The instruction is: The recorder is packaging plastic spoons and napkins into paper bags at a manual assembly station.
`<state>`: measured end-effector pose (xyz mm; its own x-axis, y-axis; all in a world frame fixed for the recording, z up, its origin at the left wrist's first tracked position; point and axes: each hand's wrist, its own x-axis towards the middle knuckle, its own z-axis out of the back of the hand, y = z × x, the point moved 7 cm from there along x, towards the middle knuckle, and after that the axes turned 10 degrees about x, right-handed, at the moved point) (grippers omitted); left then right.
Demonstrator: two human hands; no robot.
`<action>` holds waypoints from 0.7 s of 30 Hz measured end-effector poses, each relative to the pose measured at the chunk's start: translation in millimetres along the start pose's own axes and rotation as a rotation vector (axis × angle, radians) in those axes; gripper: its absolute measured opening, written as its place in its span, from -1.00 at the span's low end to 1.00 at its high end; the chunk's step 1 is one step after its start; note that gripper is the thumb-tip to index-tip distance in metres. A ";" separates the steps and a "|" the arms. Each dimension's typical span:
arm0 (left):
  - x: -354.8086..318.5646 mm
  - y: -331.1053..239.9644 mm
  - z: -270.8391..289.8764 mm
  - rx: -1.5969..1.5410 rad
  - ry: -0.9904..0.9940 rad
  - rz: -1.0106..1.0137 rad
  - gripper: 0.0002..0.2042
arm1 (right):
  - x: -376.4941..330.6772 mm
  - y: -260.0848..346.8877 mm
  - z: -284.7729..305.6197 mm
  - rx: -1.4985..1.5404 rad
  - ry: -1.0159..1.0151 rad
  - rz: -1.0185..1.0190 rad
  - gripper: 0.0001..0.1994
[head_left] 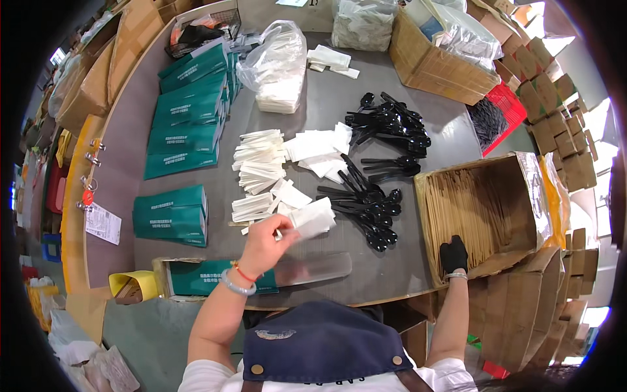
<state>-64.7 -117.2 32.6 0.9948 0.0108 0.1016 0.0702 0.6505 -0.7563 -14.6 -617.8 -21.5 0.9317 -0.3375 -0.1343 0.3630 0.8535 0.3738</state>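
My left hand (pixel 266 243), bare and wearing bracelets, is closed in a pinch on a folded white napkin (pixel 315 217). Below it a teal printed sleeve (pixel 212 277) and a clear plastic bag (pixel 320 269) lie by the front edge. My right hand (pixel 454 253), in a black glove, reaches over the near side of a cardboard box (pixel 428 232) onto thin brown paper strips (pixel 464 209). Its fingertips are hidden among them. Between my hands lie black plastic spoons (pixel 375 219), loosely piled, and small white paper packets (pixel 258 160) in stacks.
Stacks of teal sleeves (pixel 183 140) line the left side. A clear bag of white packets (pixel 281 78), a wire basket (pixel 222 26) and an open carton (pixel 437 68) stand at the back. A red crate (pixel 513 108) sits beyond the table's right edge.
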 end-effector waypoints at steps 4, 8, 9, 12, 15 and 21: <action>-48.1 -4.4 -30.2 0.161 0.246 -0.173 -0.76 | 4.5 -5.2 -1.0 0.063 0.011 0.047 -0.80; -57.1 -17.7 -22.0 0.352 0.073 -0.175 -0.72 | 2.1 10.2 0.6 -0.020 0.091 -0.005 -0.77; -53.3 -21.7 -23.2 0.346 0.077 -0.183 -0.72 | -1.9 12.3 4.3 -0.023 0.084 -0.013 -0.77; -42.6 -32.1 -13.5 0.262 -0.055 -0.202 -0.73 | -0.6 13.6 11.7 -0.045 0.032 -0.093 -0.78; -46.7 -32.4 -17.9 0.208 -0.020 -0.219 -0.74 | -7.5 22.2 47.1 0.224 -0.286 0.104 -0.70; -79.9 -32.6 -38.3 0.461 0.154 -0.384 -0.77 | -48.7 192.0 -10.2 0.508 0.127 0.685 -0.76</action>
<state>-143.6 -168.4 24.4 0.9067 -0.3763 0.1905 0.4199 0.8477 -0.3241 9.9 -433.4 47.5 0.9486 0.2596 0.1811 -0.3008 0.5614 0.7710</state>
